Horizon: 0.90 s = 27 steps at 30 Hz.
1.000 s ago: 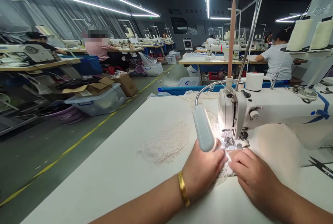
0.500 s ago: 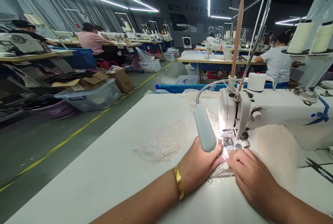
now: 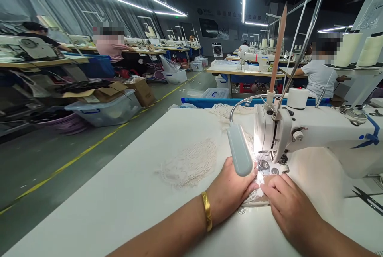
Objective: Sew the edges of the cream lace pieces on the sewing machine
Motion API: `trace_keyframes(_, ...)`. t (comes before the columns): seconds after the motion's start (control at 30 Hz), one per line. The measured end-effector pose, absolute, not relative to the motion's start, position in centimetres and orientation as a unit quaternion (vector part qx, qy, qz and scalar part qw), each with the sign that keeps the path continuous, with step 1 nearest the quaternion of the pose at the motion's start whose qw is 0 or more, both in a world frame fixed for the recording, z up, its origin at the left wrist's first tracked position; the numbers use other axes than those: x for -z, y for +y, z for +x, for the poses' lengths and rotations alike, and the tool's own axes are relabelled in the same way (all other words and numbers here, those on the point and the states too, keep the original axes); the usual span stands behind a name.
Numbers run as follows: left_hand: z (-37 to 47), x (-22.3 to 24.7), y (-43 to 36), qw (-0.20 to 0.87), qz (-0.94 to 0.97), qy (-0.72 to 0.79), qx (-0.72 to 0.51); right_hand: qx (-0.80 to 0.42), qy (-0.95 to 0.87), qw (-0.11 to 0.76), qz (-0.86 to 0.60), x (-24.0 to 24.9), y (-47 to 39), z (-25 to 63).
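Observation:
White lace fabric (image 3: 256, 198) lies on the bed of a white sewing machine (image 3: 320, 127), brightly lit just in front of the needle area. My left hand (image 3: 231, 185), with a gold bracelet (image 3: 206, 211) at the wrist, presses and pinches the lace from the left. A grey lamp head (image 3: 240, 150) hides part of its fingers. From the right, my right hand (image 3: 287, 199) has its fingers closed on the lace edge, thumb and forefinger close to the left thumb. Another piece of cream lace (image 3: 191, 163) is spread flat on the table to the left.
Black thread snips (image 3: 369, 200) lie at the right. A pencil (image 3: 278, 48) stands upright on the machine, near a white thread spool (image 3: 297, 98). More lace (image 3: 223, 111) sits at the table's back edge. Co-workers sit at other machines beyond; plastic bins (image 3: 104, 107) stand on the floor.
The whole view has shifted slightly, so the scene sits a little further right and lower. Both hands keep nearly the same place on the lace.

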<state>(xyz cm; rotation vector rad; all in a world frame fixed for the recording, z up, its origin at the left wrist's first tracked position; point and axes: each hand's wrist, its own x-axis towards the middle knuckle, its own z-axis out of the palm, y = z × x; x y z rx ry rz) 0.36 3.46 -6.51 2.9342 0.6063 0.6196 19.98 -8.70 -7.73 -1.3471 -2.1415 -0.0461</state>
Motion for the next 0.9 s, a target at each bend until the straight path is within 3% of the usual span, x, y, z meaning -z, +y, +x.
trace_keyframes(0.53,0.7,5.8,2.8,0.039,0.949,0.202,-0.239,0.023,-0.808,0.297,-0.508,7.7,-8.6,20.1)
trace_keyframes(0.9,0.3,5.1,2.0,0.055,0.953,0.132,-0.266,0.018,-0.805,0.244,-0.54,7.3,-8.2,20.3)
